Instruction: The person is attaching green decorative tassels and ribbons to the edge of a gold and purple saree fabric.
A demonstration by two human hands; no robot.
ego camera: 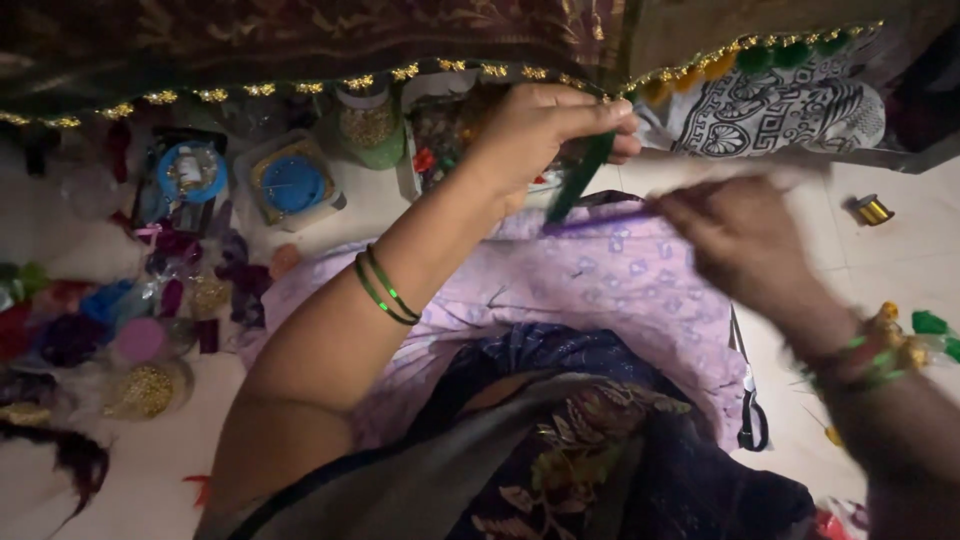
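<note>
Left hand pinches a green strip; blurred right hand pulls purple thread over lilac cloth.

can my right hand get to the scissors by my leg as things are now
Probably yes. The scissors lie uncovered on the floor beside the lilac cloth, just below the right hand, with nothing between; the hand seems busy with a purple strand, though.

so it's all spread out on a pale floor: black-handled scissors near right, a small gold spool far right, blue-lidded boxes far left, and a jar of gold beads near left.
</note>
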